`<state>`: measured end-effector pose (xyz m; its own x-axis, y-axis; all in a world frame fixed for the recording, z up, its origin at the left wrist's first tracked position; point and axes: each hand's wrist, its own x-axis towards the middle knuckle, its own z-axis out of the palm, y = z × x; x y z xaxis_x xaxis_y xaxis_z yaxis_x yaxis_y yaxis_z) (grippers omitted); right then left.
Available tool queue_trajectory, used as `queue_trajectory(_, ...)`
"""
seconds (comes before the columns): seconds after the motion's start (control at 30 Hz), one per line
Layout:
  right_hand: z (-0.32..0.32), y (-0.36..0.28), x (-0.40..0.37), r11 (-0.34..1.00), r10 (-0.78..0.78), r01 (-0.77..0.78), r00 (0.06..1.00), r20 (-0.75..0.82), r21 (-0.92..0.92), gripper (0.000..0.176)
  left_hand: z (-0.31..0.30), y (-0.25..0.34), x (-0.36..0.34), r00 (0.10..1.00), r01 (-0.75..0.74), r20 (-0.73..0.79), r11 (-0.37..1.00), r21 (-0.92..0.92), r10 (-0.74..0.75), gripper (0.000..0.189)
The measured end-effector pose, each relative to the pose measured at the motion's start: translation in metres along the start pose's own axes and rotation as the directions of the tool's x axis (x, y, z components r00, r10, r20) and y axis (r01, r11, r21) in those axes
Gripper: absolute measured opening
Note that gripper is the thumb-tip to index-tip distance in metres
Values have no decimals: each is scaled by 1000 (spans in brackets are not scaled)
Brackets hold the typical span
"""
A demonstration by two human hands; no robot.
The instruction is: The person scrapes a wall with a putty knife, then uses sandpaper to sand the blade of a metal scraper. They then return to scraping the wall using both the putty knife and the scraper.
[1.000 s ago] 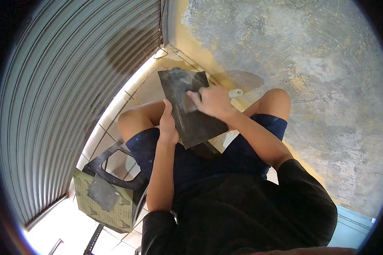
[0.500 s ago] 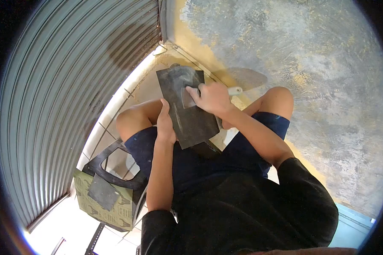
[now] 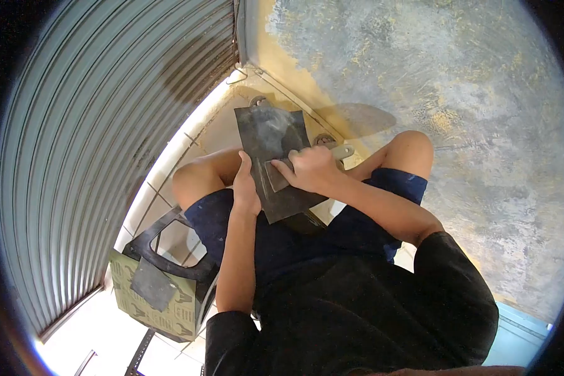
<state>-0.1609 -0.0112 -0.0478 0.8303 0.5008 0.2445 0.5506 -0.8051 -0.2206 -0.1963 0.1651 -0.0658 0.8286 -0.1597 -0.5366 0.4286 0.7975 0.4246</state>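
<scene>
Dark metal plate (image 3: 276,150) leans on your lap, left hand (image 3: 247,188) clamped on its left edge as a brace, right hand (image 3: 311,169) pinching a sandpaper scrap (image 3: 276,178) flat against it.

Corrugated shutter (image 3: 106,125) close left, rough wall (image 3: 451,94) ahead, black stool (image 3: 169,257) by left thigh, open air above the dark sheet (image 3: 269,135).

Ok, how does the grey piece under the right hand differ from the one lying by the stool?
The small piece under the right hand is pressed onto the dark plate and half covered; the loose piece by the stool lies untouched, in full view, on a green printed sheet. The first looks paler and smaller than the second. Both are flat, grey and four-cornered.
</scene>
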Motion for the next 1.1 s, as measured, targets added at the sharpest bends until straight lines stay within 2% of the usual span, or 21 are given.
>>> queue_trajectory(0.07, 0, 3, 8, 1000, -14, 14, 1000, -9, -16, 59, -2, 1, -1, 999, 18, -30, 999, 29, -17, 54)
queue_trajectory(0.13, 3, 14, 30, 985, 160, -163, 986, -54, -57, 59, 9, 2, -6, 997, 23, -71, 998, 54, -20, 54)
queue_trajectory(0.2, 8, 22, 28, 989, 136, -139, 989, -60, -50, 59, 11, 3, -4, 996, 12, -91, 997, 82, -5, 54)
queue_trajectory(0.27, 6, 9, 10, 996, 60, -58, 998, 17, -72, 58, -2, -4, 3, 999, 3, 45, 999, 43, -5, 59)
queue_trajectory(0.3, 10, 7, -3, 998, -43, 40, 997, -56, -57, 59, -5, -6, 5, 999, -3, 46, 999, 41, 1, 59)
queue_trajectory(0.33, 10, 8, 0, 998, -47, 44, 997, -56, -55, 59, -5, -6, 3, 999, 7, 40, 1000, 28, -8, 58)
queue_trajectory(0.4, 13, 12, 8, 994, 55, -55, 998, -4, -95, 60, -6, -8, 1, 999, 27, 25, 999, 18, -27, 58)
queue_trajectory(0.43, 5, 17, 22, 984, 162, -156, 985, 63, -83, 61, 1, -5, -2, 998, 55, 9, 998, 35, -55, 57)
queue_trajectory(0.5, 3, 20, 21, 982, 171, -167, 984, 46, -90, 60, 3, -7, 0, 997, 82, 3, 995, 60, -82, 57)
queue_trajectory(0.6, 2, 15, 4, 992, 103, -102, 995, -1, -73, 58, -8, -18, 12, 998, 46, 41, 997, 66, -49, 58)
queue_trajectory(0.67, 1, 10, -9, 1000, -24, 24, 999, 28, -6, 58, -6, -20, 11, 997, 68, -42, 997, 46, -66, 59)
queue_trajectory(0.7, 6, 14, -5, 997, 7, -9, 1000, -26, -77, 59, -7, -20, 12, 997, 71, -47, 996, 46, -69, 59)
queue_trajectory(0.73, 8, 22, 7, 997, 12, -13, 1000, -20, -72, 59, -1, -17, 11, 996, 76, -43, 995, 56, -74, 59)
queue_trajectory(0.8, 7, 34, 29, 976, 185, -192, 980, -68, -104, 59, 3, -18, 5, 995, 90, -40, 994, 67, -87, 59)
queue_trajectory(0.83, 6, 34, 30, 974, 201, -201, 979, -9, -106, 59, 6, -17, 5, 997, 73, -46, 995, 74, -69, 59)
queue_trajectory(0.87, 7, 31, 23, 974, 201, -201, 980, -17, -109, 59, 9, -16, 6, 998, 53, -49, 995, 80, -50, 58)
queue_trajectory(0.93, 11, 16, -6, 998, -3, -2, 997, -73, -61, 60, -7, -22, 13, 999, 48, -22, 997, 65, -47, 59)
queue_trajectory(1.0, 10, 12, -10, 999, -36, 35, 999, -33, -28, 60, -12, -23, 16, 999, 54, -4, 997, 51, -54, 59)
queue_trajectory(1.07, 11, 19, 5, 994, 38, -47, 995, -87, -98, 60, -6, -21, 11, 998, 66, 23, 998, 7, -66, 59)
queue_trajectory(1.1, 7, 26, 18, 976, 203, -202, 979, 7, -83, 60, -3, -20, 7, 997, 73, 21, 997, 8, -73, 59)
